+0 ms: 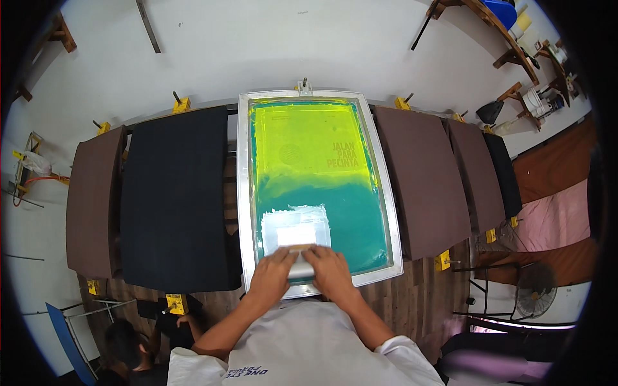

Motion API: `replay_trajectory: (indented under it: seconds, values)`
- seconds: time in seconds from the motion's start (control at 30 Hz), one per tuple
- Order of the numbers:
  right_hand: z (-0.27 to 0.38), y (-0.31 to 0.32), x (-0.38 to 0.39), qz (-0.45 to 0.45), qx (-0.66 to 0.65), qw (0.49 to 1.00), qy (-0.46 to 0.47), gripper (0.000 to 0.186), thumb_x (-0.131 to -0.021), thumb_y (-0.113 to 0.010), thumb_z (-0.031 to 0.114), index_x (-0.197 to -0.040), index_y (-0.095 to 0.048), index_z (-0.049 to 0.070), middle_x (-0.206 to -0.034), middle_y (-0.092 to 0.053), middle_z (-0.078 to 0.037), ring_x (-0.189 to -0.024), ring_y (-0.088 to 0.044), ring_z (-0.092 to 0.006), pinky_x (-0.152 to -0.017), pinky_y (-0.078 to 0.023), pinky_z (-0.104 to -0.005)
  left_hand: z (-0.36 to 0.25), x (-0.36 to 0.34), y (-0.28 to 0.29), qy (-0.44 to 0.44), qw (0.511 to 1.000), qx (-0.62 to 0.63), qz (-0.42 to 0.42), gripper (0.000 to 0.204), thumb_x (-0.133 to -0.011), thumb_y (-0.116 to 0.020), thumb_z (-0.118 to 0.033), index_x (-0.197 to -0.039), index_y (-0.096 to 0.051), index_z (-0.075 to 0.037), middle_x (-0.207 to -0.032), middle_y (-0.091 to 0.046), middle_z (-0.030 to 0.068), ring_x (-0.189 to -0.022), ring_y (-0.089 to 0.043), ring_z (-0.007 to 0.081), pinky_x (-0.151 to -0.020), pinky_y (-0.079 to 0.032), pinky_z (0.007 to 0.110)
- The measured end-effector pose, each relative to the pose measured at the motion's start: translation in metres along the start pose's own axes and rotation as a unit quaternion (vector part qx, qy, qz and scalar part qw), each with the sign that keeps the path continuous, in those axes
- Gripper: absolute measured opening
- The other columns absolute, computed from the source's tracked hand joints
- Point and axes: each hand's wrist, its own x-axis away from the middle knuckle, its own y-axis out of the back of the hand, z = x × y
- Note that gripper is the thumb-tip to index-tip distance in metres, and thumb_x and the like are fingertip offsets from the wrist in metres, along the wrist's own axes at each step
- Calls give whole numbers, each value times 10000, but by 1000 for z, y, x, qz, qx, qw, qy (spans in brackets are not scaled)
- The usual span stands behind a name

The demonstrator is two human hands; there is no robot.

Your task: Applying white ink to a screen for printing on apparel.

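Note:
A screen printing frame [393, 238] with a silver metal rim lies in front of me. Its mesh is yellow-green over the far part, with faint lettering, and teal over the near part. Close to the near end, white ink [277, 225] covers a rectangular patch at the left of the mesh. Both my hands are closed around a squeegee [300, 266] at the near edge of this patch. My left hand [270, 275] grips its left side, my right hand [328, 273] its right side. My fingers and the handle hide the squeegee's blade.
Fabric-covered boards stand in a row either side: a black board [174, 199] and a brown one [93, 199] left, a brown board [421, 183] and others right. Yellow clamps [176, 303] edge the row. A person [129, 344] is low at left; a fan [535, 291] stands right.

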Motion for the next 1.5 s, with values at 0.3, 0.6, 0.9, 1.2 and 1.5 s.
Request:
replay_trajectory:
  seconds: [0.3, 0.6, 0.9, 1.2, 1.5]
  values:
    - [-19, -48, 7, -59, 27, 998, 15, 557, -725, -593, -59, -1264, -597, 84, -1297, -568, -138, -1229, -525, -311, -919, -442, -447, 18, 11, -39, -3, 998, -43, -35, 678, -653, -627, 125, -1313, -555, -13, -1385, -511, 243, -1303, -494, 383, -1065, -401, 458]
    - [-14, -39, -9, -89, 38, 995, 9, 543, -730, -588, -67, -1251, -610, 87, -1326, -555, -139, -1262, -503, -307, -955, -414, -446, 14, -3, -23, -12, 998, -36, -50, 693, -656, -610, 139, -1329, -542, -15, -1401, -494, 249, -1328, -467, 382, -1074, -387, 460]
    - [-6, -22, -1, -56, 27, 998, 3, 501, -747, -579, -53, -1229, -616, 78, -1279, -575, -143, -1233, -522, -311, -933, -415, -456, 2, 4, -14, -9, 999, -7, -35, 696, -660, -611, 133, -1335, -542, -19, -1399, -491, 255, -1312, -475, 399, -1075, -386, 470]
    - [-13, -26, 7, 19, 15, 1000, 3, 516, -749, -583, -58, -1243, -591, 90, -1317, -540, -138, -1267, -493, -302, -947, -412, -466, 2, 11, -18, 2, 1000, 23, 3, 693, -676, -579, 163, -1343, -542, -21, -1394, -493, 271, -1318, -465, 408, -1092, -368, 472]
    - [-15, -38, 18, -22, 11, 1000, 9, 594, -702, -621, -76, -1273, -579, 80, -1331, -531, -142, -1290, -468, -309, -970, -408, -451, 5, 18, -28, -6, 1000, -24, 10, 702, -686, -595, 150, -1363, -522, -19, -1438, -454, 259, -1350, -433, 407, -1105, -359, 476]
